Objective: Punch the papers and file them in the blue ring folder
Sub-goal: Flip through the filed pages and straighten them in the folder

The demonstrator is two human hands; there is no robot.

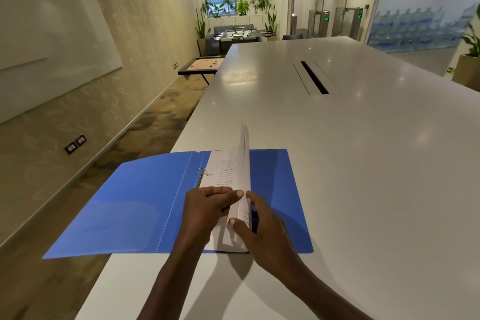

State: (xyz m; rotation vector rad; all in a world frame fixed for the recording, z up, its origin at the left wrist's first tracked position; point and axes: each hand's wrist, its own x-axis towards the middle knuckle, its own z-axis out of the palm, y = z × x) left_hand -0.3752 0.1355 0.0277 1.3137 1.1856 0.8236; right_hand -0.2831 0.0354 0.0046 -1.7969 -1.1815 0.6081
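Note:
The blue ring folder (pixel 145 205) lies open at the near left corner of the white table, its left cover hanging past the table edge. A metal ring (pixel 202 172) shows near the spine. A stack of white printed papers (pixel 235 176) stands on edge over the spine, lifted nearly upright. My left hand (pixel 207 209) grips the stack's near end from the left, fingers curled onto the sheets. My right hand (pixel 259 226) pinches the same end from the right, thumb on the paper's face. No hole punch is in view.
The long white table (pixel 350 150) stretches away, with a dark cable slot (pixel 314 76) in its middle. To the left is carpeted floor, a wall with sockets (pixel 75 144), and a low game board (pixel 201 65). Plants and a foosball table stand at the far end.

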